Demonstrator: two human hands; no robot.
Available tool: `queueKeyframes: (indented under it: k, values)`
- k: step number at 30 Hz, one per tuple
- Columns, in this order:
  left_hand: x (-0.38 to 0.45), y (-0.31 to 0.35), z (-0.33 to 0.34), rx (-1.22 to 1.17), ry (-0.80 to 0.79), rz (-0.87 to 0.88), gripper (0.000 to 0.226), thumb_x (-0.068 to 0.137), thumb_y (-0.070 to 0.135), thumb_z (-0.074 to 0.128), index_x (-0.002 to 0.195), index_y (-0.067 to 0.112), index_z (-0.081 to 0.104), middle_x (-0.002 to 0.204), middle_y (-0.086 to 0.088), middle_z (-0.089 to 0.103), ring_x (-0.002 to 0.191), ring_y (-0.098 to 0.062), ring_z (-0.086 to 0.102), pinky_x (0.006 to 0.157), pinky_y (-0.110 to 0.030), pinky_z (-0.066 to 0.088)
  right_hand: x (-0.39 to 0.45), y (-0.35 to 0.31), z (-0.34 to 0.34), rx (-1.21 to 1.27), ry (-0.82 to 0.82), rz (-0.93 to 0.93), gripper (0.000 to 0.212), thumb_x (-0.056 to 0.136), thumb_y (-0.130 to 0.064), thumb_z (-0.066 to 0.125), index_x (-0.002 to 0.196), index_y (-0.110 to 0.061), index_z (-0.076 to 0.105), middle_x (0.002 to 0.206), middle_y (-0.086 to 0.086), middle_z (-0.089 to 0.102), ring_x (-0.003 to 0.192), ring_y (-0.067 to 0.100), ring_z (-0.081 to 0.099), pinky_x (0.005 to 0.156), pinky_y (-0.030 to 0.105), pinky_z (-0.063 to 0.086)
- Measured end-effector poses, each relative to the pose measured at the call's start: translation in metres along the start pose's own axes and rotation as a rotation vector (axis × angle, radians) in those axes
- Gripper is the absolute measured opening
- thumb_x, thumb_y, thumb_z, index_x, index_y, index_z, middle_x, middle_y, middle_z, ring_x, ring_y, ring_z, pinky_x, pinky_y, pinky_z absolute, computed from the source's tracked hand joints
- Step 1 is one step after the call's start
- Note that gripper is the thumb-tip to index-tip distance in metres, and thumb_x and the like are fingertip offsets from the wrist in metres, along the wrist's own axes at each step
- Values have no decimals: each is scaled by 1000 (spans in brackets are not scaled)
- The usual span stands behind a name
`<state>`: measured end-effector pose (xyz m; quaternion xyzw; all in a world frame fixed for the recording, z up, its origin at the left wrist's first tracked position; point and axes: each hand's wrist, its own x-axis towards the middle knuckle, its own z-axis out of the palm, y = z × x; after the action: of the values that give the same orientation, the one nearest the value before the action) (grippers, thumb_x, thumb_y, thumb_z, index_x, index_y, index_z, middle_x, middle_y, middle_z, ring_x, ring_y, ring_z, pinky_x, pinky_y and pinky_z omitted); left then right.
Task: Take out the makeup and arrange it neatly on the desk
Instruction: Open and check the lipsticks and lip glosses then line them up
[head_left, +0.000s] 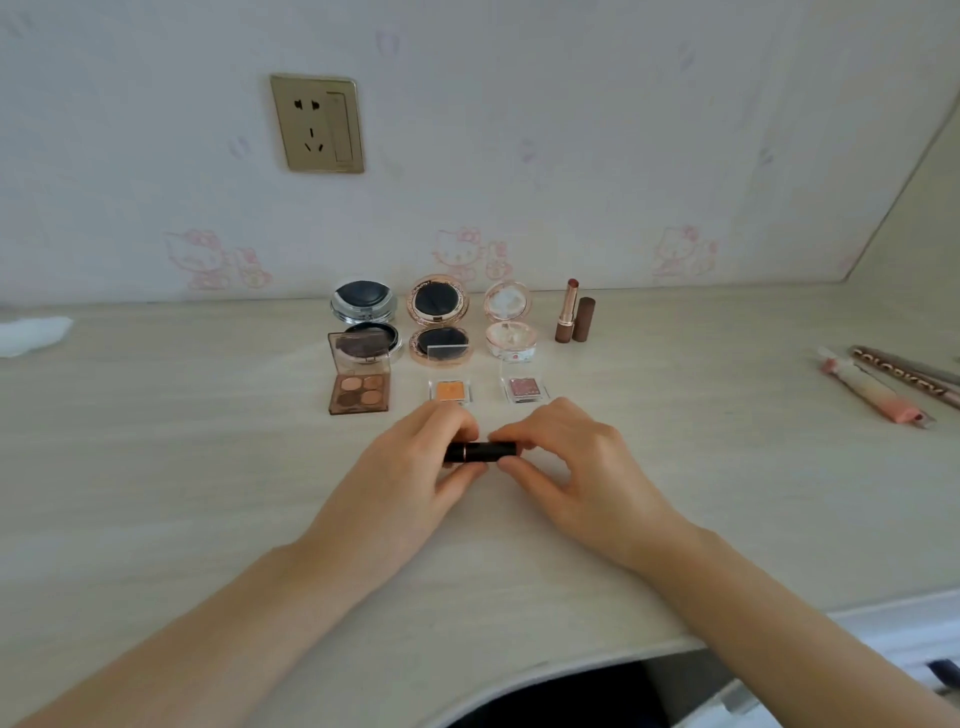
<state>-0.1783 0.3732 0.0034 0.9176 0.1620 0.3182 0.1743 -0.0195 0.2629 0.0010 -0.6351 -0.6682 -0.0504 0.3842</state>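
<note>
Pale wood-grain desk (156, 467) against a wall with faint cartoon-cat wallpaper. Nearest: two bare hands meeting mid-desk, both on one black lipstick tube (480, 451) held sideways just above the desktop. Left hand (415, 467) pinches the left end between thumb and fingers, right hand (571, 462) pinches the right end the same way; fingers curled, not spread. Behind the hands, one row of three open eyeshadows: one brown four-pan palette (359, 387), one single orange pan (450, 391), one single pink pan (524, 388). Next row back, three round compacts, all open with lids up: silver compact (366, 325), gold compact (439, 322), pink-clear compact (509, 325). Right of those, one uncapped brown lipstick (567, 312) standing upright, its cap (584, 319) standing just beside it. Far right desk edge: two long pen-like packs (883, 387) lying diagonally side by side. Far left: one white tissue (31, 335). On wall: one gold socket (318, 123).
</note>
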Motion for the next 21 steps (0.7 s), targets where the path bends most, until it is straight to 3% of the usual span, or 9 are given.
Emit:
queueKeyframes:
  k: [6,10,13,15,18,21]
  values:
    - [-3,5,0,56,-95,25,18,95,25,54,108,15,62,92,3,58,85,-12,52,73,-24,41,-1,-4,0,-29,42,-61,17,85,-7,69,102,-7,69,94,-1,66,92,19,57,82,30,47]
    - [-3,11,-4,217,-133,76,31,96,39,34,91,14,52,73,3,49,64,-16,44,56,-33,39,-3,-9,-2,-30,49,-93,16,89,-8,66,104,-7,68,94,-2,65,90,18,57,79,29,48]
    - [-4,10,-5,205,-185,12,41,87,58,14,85,23,36,70,4,49,61,-17,47,54,-32,37,-4,-11,-3,-41,46,-115,16,89,-7,65,105,-6,68,92,-1,65,87,20,58,77,29,48]
    - [-4,9,-4,100,-182,-38,42,85,62,18,82,25,38,63,7,49,56,-14,47,52,-29,35,-4,-12,-3,-41,57,-126,17,89,-6,65,105,-5,68,92,-2,65,87,19,57,78,28,48]
    - [-2,7,-5,-95,-155,-129,35,88,55,41,75,23,48,49,7,43,50,-13,42,48,-25,31,-5,-12,-3,-33,86,-115,17,87,-6,66,104,-5,69,92,-1,66,88,17,58,79,27,49]
    - [-1,5,-5,-161,-154,-135,30,88,49,53,75,23,52,50,8,42,49,-10,39,48,-22,29,-6,-10,-3,-4,94,-76,18,85,-8,69,103,-8,69,92,-3,66,89,11,57,78,25,49]
